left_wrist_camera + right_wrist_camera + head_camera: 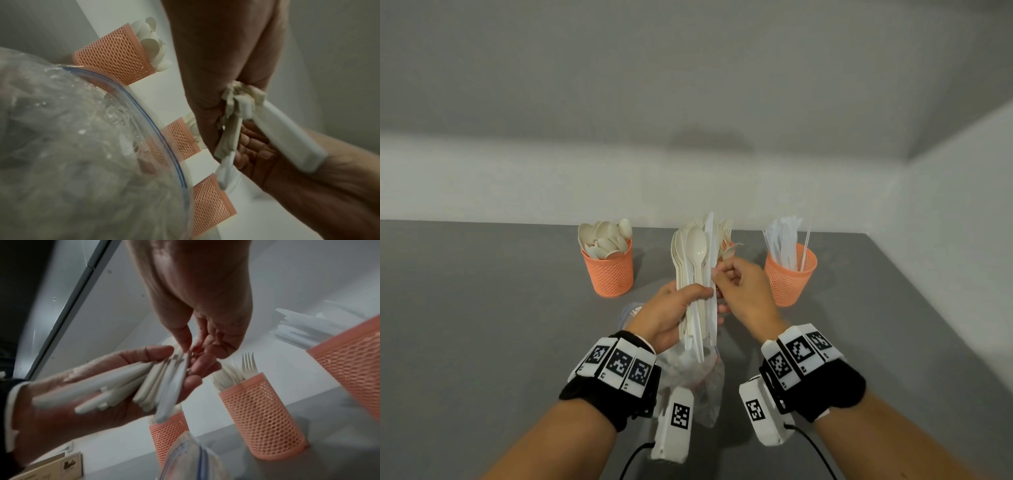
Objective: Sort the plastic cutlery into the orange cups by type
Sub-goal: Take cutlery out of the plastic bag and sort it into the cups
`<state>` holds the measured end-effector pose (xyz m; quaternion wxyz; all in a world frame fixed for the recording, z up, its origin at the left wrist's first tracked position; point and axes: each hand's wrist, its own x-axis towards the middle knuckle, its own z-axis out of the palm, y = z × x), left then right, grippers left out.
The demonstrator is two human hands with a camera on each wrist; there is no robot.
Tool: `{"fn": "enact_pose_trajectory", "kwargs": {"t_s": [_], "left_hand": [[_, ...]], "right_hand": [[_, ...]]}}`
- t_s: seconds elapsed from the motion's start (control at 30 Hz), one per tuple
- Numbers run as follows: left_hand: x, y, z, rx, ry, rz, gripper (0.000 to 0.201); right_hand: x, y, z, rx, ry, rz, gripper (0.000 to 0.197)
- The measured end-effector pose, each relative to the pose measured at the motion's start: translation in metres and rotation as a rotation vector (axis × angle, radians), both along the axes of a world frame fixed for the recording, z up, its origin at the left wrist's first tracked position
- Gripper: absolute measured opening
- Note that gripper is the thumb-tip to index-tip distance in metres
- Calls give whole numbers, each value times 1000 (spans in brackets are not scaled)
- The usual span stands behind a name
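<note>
My left hand (697,296) grips an upright bundle of cream spoons and other cutlery (695,253) above the table. My right hand (717,274) pinches a white knife (709,236) at the bundle's right edge. In the right wrist view the thumb and fingers meet on that knife (174,386). Three orange mesh cups stand behind. The left cup (608,270) holds spoons. The right cup (789,277) holds white knives. The middle cup (261,417) holds forks and is mostly hidden behind the bundle in the head view.
A clear zip bag (702,380) lies crumpled on the grey table (482,308) under my wrists. Pale walls close off the back and right sides. A cardboard box (51,467) shows low in the right wrist view.
</note>
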<state>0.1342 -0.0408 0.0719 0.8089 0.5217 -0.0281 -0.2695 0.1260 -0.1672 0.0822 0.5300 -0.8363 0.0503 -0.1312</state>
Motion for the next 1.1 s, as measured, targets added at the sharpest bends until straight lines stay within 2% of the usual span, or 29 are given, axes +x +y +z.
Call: {"fn": "enact_pose_trajectory", "kwargs": {"t_s": [0.1, 0.27, 0.33, 0.63, 0.8, 0.87, 0.93, 1.1], "left_hand": [[2, -1, 4, 28, -8, -9, 33], [1, -3, 6, 14, 16, -41, 37], [1, -5, 5, 3, 25, -25, 36], [2, -11, 3, 12, -4, 10, 35], [2, -12, 3, -28, -24, 35, 32], [4, -13, 2, -24, -33, 51, 30], [4, -13, 1, 1, -49, 62, 27], [0, -12, -2, -5, -112, 40, 18]], "right_hand": [[-2, 2, 0, 15, -18, -6, 20], [-4, 1, 4, -34, -61, -14, 14], [-5, 0, 5, -46, -50, -7, 17], [-6, -4, 8, 16, 97, 100, 8], [-6, -6, 7, 76, 57, 85, 4], [-6, -6, 8, 185, 52, 77, 26], [-6, -6, 10, 180, 23, 87, 40], [-9, -1, 24, 200, -27, 106, 27]]}}
